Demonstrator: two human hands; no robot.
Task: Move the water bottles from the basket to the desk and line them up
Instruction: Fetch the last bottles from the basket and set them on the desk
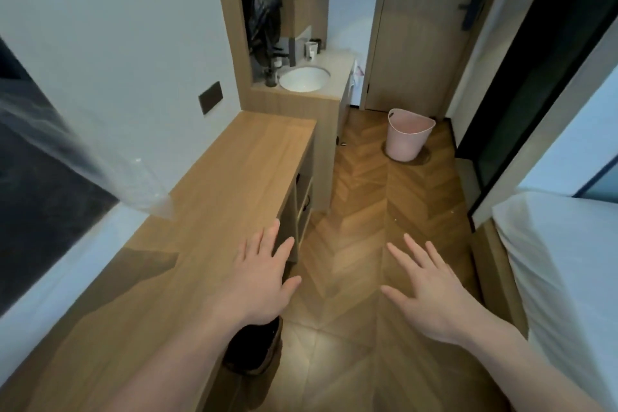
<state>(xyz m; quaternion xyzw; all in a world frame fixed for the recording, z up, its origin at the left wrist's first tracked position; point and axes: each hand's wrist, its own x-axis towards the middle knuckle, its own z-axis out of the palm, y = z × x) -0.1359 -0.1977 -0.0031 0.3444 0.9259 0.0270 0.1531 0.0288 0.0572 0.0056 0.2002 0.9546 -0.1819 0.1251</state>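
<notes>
A pink plastic basket stands on the wooden floor far ahead, near the closed door; I cannot see what is inside it. The long wooden desk runs along the wall on my left. My left hand hovers with fingers spread over the desk's front edge, holding nothing. My right hand is stretched out over the floor, fingers spread and empty. No water bottle is visible.
A washbasin counter with a white sink stands beyond the desk. A bed with white sheets fills the right side. A dark bin sits under the desk edge. A translucent curtain hangs at the left.
</notes>
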